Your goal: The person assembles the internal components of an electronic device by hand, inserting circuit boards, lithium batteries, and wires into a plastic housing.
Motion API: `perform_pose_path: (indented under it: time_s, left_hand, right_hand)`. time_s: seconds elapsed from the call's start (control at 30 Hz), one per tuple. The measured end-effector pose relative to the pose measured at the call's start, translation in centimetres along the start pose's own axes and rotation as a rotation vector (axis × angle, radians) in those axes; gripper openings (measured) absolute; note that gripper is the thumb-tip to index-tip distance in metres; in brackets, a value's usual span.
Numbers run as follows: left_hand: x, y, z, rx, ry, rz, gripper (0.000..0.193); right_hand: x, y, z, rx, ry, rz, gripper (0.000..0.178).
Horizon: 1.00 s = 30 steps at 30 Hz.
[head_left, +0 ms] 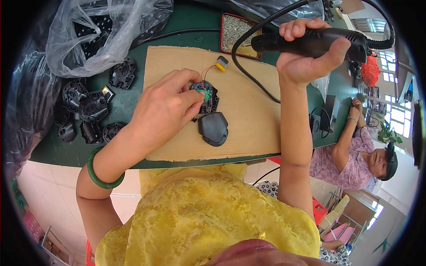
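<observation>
My left hand (166,104) pinches a small green circuit board (207,94) at an open black plastic housing (214,92). Thin red and dark wires run from there to a small silver and yellow battery (221,64). Just below lies a rounded black cover (214,128), touching or nearly touching the housing. Raised at the right, my right hand (306,57) is wrapped round a black corded electric screwdriver (306,42), with its narrow end toward the left. My left fingers hide part of the housing.
Under the work lies a cardboard sheet (253,133) on a green table. A red-rimmed tray of small screws (237,31) stands behind. Several black housings (93,106) and plastic bags (106,40) are at left. The screwdriver's cord (248,71) loops across. Another person (346,159) sits at right.
</observation>
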<state>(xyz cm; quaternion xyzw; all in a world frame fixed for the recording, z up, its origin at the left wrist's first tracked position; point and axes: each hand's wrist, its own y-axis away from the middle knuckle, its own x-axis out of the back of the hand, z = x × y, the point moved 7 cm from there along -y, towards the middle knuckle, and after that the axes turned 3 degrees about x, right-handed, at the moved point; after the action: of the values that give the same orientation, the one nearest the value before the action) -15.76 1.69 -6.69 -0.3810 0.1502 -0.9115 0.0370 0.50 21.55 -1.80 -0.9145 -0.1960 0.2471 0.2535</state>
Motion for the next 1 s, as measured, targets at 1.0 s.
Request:
perform_pose_path:
  time_s: [1.0]
  left_hand:
    - [3.2, -0.8, 1.6, 0.139, 0.012, 0.067, 0.020]
  right_hand:
    - [0.3, 1.2, -4.8, 0.058, -0.207, 0.186, 0.049]
